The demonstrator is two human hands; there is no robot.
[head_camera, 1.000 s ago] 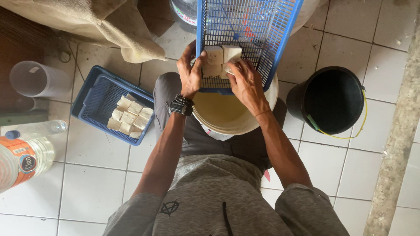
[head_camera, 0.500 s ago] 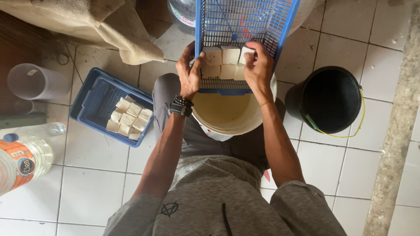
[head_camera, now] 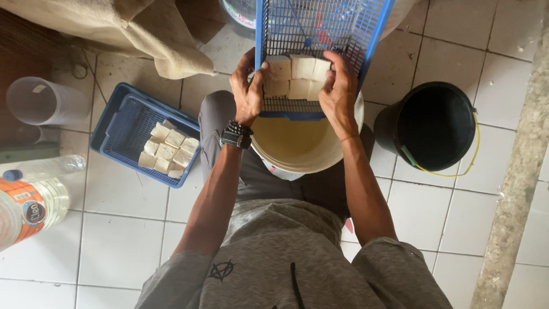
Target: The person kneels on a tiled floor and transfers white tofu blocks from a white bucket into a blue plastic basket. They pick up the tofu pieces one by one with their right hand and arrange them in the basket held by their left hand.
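Pale square blocks point(head_camera: 297, 77) — cream-white, cut like tofu — sit packed in two short rows at the near end of a blue plastic mesh tray point(head_camera: 320, 28). The tray is tilted over a cream-coloured bucket point(head_camera: 303, 149) of yellowish liquid, its near edge resting above the bucket's rim.

The left hand point(head_camera: 249, 91) is curled against the left end of the rows, fingers bent and thumb pressing the outermost block. The right hand point(head_camera: 338, 86) does the same on the right end, fingers folded over the top of the last block, so the blocks are squeezed between the two hands. A black wristwatch point(head_camera: 235, 135) sits on the left wrist; a thin band shows on the right one.

The bucket stands between the person's knees on a white tiled floor point(head_camera: 434, 217). To the right, just beside it, is a black bucket point(head_camera: 437, 123) with a yellow-green handle. To the left lies a second blue mesh tray point(head_camera: 123, 129), flat on the floor, holding a cluster of the same pale blocks point(head_camera: 168, 151). Farther left are a clear plastic jug point(head_camera: 40, 103), a clear bottle point(head_camera: 48, 167) lying on its side and a large bottle with an orange label point(head_camera: 26, 209). A tan sack point(head_camera: 114, 26) is heaped at the upper left — well apart from the hands.
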